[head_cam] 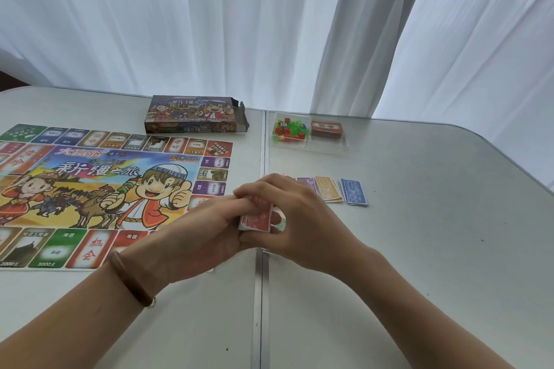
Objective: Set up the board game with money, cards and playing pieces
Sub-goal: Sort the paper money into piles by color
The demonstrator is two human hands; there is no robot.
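Note:
Both hands meet over the table's middle around a stack of red play-money notes (256,219). My left hand (204,234) holds the stack from the left and below, and my right hand (296,219) curls over it from the right. The colourful game board (99,189) lies flat on the left. Behind my right hand lie sorted money piles: purple (305,184), yellow (329,190) and blue (355,192). A clear plastic tray (308,147) at the back holds several small coloured playing pieces (287,129) and a brown card deck (326,129).
The open game box (195,114) lies behind the board near the table's far edge. A seam (260,293) runs down the middle of the grey folding table. White curtains hang behind. The table's right corner is rounded.

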